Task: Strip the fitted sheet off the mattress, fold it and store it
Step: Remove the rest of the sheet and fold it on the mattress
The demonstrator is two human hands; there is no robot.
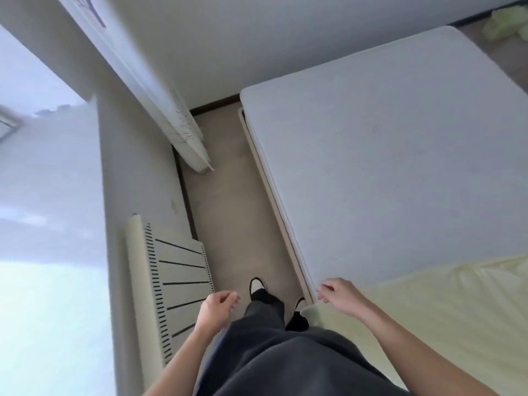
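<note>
A bare white mattress (385,167) lies to my right on a low pale bed frame (274,212). A pale yellow fitted sheet (445,312) covers only its near end, its edge running across the mattress. My right hand (341,295) hovers over the sheet's near left corner with fingers loosely curled, holding nothing. My left hand (217,308) hangs over the floor strip beside the bed, fingers relaxed and empty. My legs in dark trousers (265,338) stand in the gap.
A narrow beige floor strip (228,195) runs between the bed and the left wall. A cream radiator (171,281) is on that wall, and a white panel (183,130) leans further along. Greenish bedding (505,24) lies on the floor at the far right.
</note>
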